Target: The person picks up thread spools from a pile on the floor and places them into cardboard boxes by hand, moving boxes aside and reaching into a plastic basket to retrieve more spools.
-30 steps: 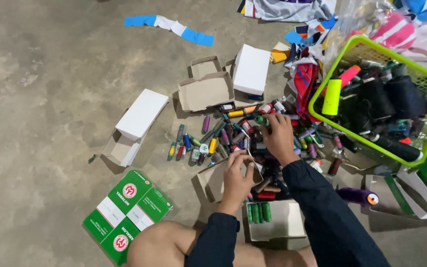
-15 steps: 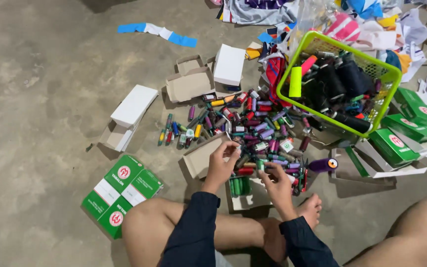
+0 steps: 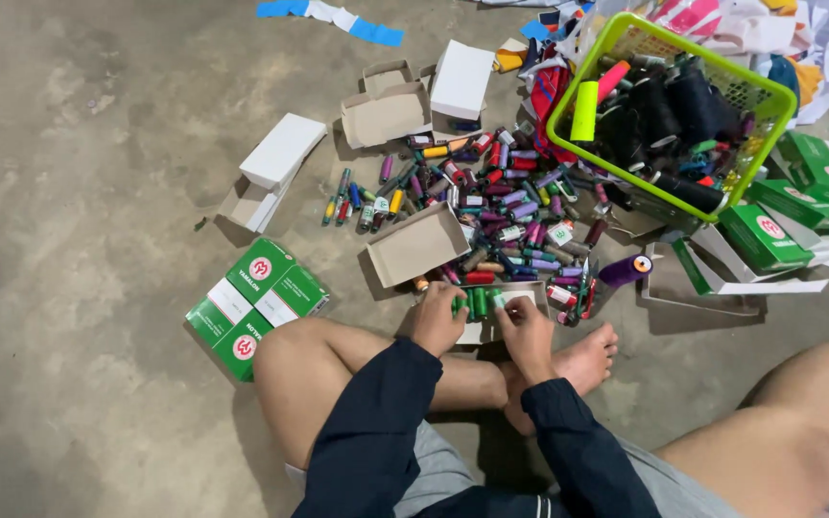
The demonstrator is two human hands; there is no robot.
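The green thread spools (image 3: 477, 303) lie side by side in a small white box (image 3: 530, 288) on the concrete floor (image 3: 79, 192), right in front of the seated person's crossed legs and beside a bare foot (image 3: 582, 363). The left hand (image 3: 438, 319) rests at the box's left end, its grip curled around the leftmost green spools, though how tightly the fingers press cannot be told from this angle. The right hand (image 3: 527, 326) sits on the box's right part, fingers bent down over the spools and the white card there; whether its grip pinches anything cannot be told. Both arms wear dark blue sleeves. Just beyond the box lies a scattered heap of small thread spools (image 3: 506, 206) in purple, red, yellow and other colours, with an open brown-lined carton (image 3: 417, 245) tilted at its near left edge. A purple cone of thread (image 3: 626, 270) lies near the right of the heap. Farther right, a lime-green plastic basket (image 3: 568, 110) holds large dark cones and one bright yellow-green cone (image 3: 584, 110). To the left of the legs, a pack of green and white boxes (image 3: 256, 302) rests on the floor, and more green boxes (image 3: 789, 206) lie well apart on the right, near the basket. Open white cartons (image 3: 280, 153) stand behind the heap.
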